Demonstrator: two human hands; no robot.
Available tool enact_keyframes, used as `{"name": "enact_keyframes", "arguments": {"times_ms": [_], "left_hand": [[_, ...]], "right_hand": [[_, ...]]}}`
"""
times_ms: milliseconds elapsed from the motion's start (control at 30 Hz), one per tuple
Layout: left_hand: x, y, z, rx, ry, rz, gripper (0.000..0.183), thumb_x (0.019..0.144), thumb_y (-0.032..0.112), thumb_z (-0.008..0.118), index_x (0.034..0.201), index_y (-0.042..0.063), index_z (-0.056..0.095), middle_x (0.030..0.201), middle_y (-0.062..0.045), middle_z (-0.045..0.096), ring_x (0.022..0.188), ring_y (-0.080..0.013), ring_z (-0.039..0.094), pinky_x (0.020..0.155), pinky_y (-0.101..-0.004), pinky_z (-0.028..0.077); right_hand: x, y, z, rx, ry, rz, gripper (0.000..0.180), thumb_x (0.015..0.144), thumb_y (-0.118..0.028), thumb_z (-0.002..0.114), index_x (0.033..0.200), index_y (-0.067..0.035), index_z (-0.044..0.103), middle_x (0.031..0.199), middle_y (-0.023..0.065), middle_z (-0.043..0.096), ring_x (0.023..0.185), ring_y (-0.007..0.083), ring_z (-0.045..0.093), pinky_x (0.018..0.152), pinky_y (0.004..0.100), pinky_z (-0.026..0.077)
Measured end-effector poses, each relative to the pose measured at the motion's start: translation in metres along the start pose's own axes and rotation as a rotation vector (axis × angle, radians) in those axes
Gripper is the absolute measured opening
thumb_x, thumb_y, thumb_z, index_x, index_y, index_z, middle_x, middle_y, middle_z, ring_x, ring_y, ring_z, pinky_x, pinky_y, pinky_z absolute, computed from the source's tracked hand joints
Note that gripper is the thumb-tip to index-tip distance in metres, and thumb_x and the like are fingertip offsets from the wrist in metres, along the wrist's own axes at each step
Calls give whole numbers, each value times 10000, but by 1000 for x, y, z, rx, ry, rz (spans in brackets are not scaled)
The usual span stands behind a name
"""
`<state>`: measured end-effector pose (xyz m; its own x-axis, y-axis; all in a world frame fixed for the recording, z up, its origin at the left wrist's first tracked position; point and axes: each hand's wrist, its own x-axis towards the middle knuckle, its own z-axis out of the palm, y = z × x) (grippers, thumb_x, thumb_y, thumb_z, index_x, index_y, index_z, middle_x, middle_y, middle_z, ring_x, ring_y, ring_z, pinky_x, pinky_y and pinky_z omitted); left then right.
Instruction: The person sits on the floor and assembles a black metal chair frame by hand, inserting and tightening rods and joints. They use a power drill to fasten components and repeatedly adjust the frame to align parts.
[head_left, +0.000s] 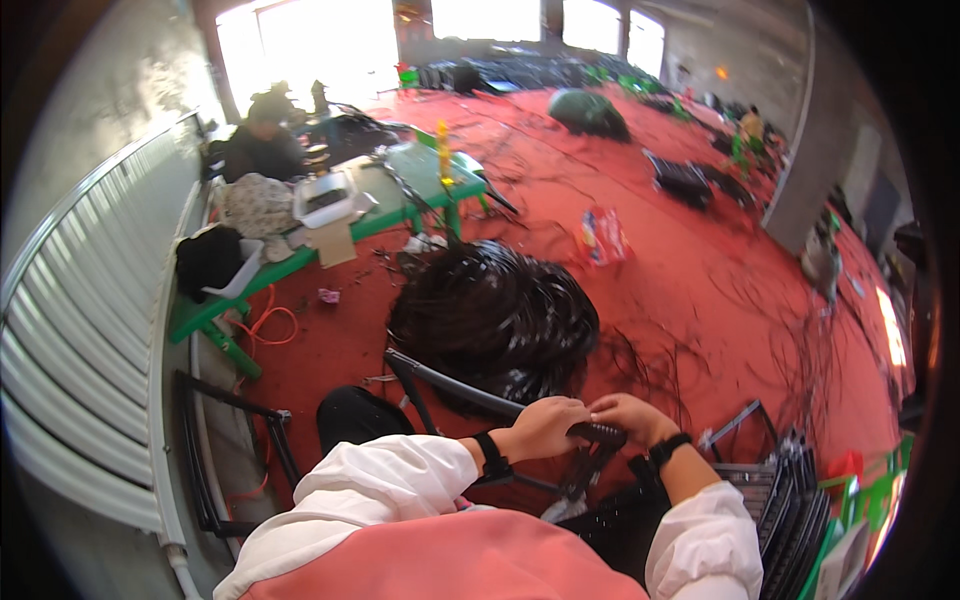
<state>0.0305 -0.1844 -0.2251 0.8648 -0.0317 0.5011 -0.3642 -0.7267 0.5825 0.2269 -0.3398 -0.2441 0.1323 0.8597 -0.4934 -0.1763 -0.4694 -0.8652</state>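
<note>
A dark tubular metal frame (461, 384) rests across my lap, angled up to the left. My left hand (551, 426) is closed over its near end. Close against it, my right hand (634, 417) has its fingertips pinched at a dark woven strip (596, 433) wound on the frame end. The exact grip between the fingertips is hidden. More of the dark strip hangs below the hands. Just beyond the frame lies a large coiled heap of glossy dark brown plastic strips (495, 307) on the red floor covering (675, 270).
Left of me stands a green table (292, 264) with white trays, near a white radiator (82, 315). A person (259, 146) sits behind it. Dark frames (795, 495) are stacked at lower right; another frame (232, 450) leans at left. Loose strips and a red bag (604, 236) lie ahead.
</note>
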Motion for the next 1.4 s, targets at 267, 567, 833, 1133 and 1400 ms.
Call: {"name": "enact_keyframes", "arguments": {"times_ms": [267,567,833,1133,1400], "left_hand": [[-2,16,-116,-155,111,72,329,713,145,875,978,30,718,881,-113,688,823,-318,679,737,-392,533],[12,81,-207,18,193,242,392,693,137,905,1027,26,733,929,-120,708,838,-310,702,747,-378,555],[31,111,-261,222,215,240,370,715,152,879,1007,7,703,925,-125,707,836,-295,698,763,-357,539],[26,109,-322,-192,341,91,337,904,192,784,1144,-29,698,1023,-50,708,857,-144,672,764,-285,540],[51,89,-384,-225,445,27,377,1050,345,605,1107,-20,682,805,-8,629,733,-94,530,698,-228,402]], "right_hand": [[-5,-76,59,88,-77,-266,203,938,-34,692,1123,24,754,945,60,753,772,108,692,693,271,573],[-37,-160,101,-652,133,-976,222,805,85,711,1017,29,748,838,116,731,762,168,686,704,292,538],[-84,-182,75,-1052,284,-971,122,846,-100,778,930,-23,733,860,113,690,782,273,671,712,355,541],[-108,-127,45,-943,380,-896,113,865,-68,778,935,-11,711,873,83,642,794,201,631,706,321,516],[-126,-57,49,-240,311,-631,101,1002,-53,658,1078,13,663,928,28,685,866,106,657,784,271,545]]}}
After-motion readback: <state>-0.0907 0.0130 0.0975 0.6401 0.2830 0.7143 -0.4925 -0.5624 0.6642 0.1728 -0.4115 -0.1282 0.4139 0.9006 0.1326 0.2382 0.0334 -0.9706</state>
